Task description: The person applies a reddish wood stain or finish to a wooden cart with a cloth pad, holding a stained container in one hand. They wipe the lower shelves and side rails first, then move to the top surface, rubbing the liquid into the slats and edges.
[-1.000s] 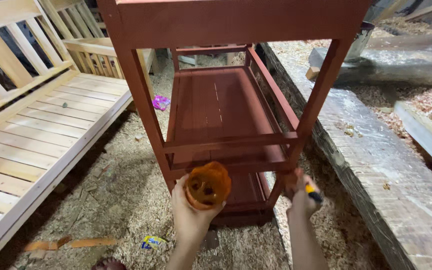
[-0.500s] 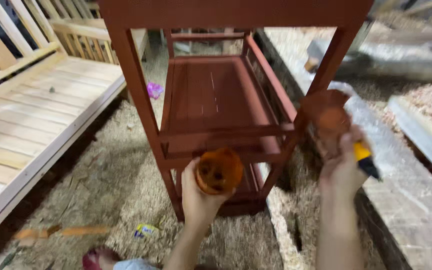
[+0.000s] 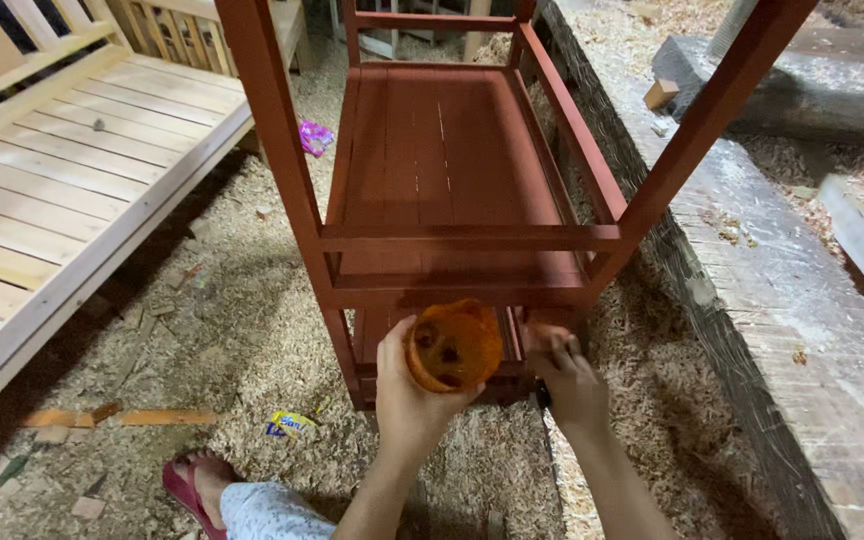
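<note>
Sawdust-strewn floor (image 3: 242, 330); red wooden shelf rack (image 3: 452, 180), pink wrapper (image 3: 314, 136), blue-yellow wrapper (image 3: 290, 424), wood scrap (image 3: 117, 416)

A pale slatted wooden bench (image 3: 62, 190) lies at the left on a floor covered in sawdust (image 3: 252, 340). A pink wrapper (image 3: 314, 136) sits near the bench's corner, a small yellow-and-blue wrapper (image 3: 290, 424) and thin orange wood strips (image 3: 117, 416) nearer. A thick rough grey plank (image 3: 782, 300) runs along the right.

Right hand's (image 3: 570, 378) grip — contents hidden; rack (image 3: 452, 180) top cut off
</note>
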The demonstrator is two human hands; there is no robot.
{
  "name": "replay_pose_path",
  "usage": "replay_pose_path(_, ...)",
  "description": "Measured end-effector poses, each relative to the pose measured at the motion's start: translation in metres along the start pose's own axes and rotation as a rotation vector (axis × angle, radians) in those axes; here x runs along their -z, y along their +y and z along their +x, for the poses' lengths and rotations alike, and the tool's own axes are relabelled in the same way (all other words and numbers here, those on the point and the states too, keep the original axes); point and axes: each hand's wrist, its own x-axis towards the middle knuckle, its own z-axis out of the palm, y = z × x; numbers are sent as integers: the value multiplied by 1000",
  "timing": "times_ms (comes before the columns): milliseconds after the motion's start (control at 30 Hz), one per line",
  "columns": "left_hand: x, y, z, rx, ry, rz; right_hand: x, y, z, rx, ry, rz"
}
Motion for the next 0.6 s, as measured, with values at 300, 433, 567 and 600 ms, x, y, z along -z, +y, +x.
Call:
replay_pose_path(300,5,-5,-2,98,-68,20,-18,-12,12,-6,-350,-268)
replay_pose_path(433,5,-1,1,149,-72,34,-16,-9,13,-59,-80,-177)
replay_pose_path(567,2,0,2,159,-94,38,-22,-11,3,-39,-186,-214)
replay_pose_path(600,3,0,2,155,-112,62,-24,-12,1,-94,-292,-216)
